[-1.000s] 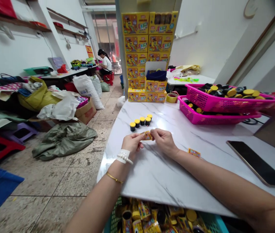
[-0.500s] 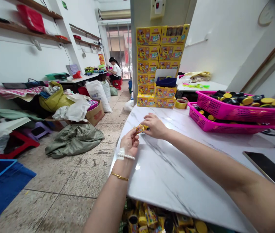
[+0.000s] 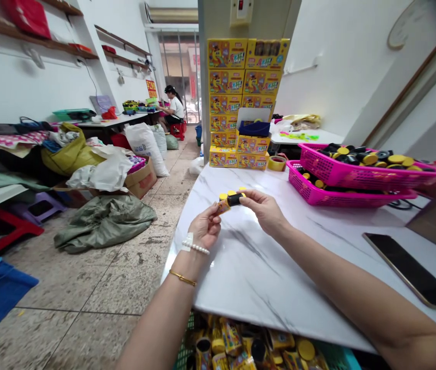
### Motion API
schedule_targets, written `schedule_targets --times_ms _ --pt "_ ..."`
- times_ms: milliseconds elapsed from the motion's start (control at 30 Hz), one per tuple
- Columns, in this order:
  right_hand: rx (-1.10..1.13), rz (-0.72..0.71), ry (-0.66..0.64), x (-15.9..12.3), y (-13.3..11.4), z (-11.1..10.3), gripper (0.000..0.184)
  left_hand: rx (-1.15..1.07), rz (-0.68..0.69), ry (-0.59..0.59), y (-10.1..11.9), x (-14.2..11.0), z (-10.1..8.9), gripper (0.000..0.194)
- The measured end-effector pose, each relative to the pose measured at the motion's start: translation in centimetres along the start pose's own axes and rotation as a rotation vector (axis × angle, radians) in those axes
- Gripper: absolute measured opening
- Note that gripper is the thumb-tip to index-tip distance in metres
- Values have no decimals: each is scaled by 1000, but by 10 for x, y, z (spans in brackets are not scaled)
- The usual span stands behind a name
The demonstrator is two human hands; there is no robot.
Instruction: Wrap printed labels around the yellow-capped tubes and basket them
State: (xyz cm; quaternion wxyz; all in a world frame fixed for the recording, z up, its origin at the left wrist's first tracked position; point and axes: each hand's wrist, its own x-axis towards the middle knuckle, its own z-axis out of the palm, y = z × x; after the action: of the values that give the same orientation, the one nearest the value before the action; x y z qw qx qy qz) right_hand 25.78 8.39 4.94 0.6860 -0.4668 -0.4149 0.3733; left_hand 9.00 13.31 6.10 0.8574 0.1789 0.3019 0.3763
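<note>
Between the fingertips of my left hand is a small printed yellow sleeve. My right hand pinches a small black cylinder by its right end, where a bit of yellow shows. The cylinder's left end meets the sleeve; whether it is inside the sleeve I cannot tell. Just behind them show a few yellow round tops, partly hidden. Both hands are above the white marbled table.
Stacked yellow boxes stand at the table's back, beside a tape roll. Pink baskets of black and yellow pieces and a phone are at right. Below the front edge is a bin of printed yellow tubes. A person sits far back.
My right hand has drawn back to the right and turned, and the black cylinder now shows between my hands. My left hand keeps its pinch. The view has shifted slightly right.
</note>
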Motion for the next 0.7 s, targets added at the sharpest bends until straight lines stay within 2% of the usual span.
schedule_targets --times_ms 100,267,400,600,700 --pt "1 -4 16 -1 -1 -1 39 25 -14 -16 -2 1 -1 11" --pt "-96 -65 -43 -4 3 -5 37 -1 -29 -34 -4 4 -4 11" --pt "-288 -193 -71 -6 6 -8 34 -41 -16 -42 -3 7 -6 13" --pt "-683 -500 -71 -17 -7 -6 25 36 16 -58 -5 6 -7 11" --pt "-687 -486 -80 -20 -8 -4 26 125 68 -79 -7 5 -6 6"
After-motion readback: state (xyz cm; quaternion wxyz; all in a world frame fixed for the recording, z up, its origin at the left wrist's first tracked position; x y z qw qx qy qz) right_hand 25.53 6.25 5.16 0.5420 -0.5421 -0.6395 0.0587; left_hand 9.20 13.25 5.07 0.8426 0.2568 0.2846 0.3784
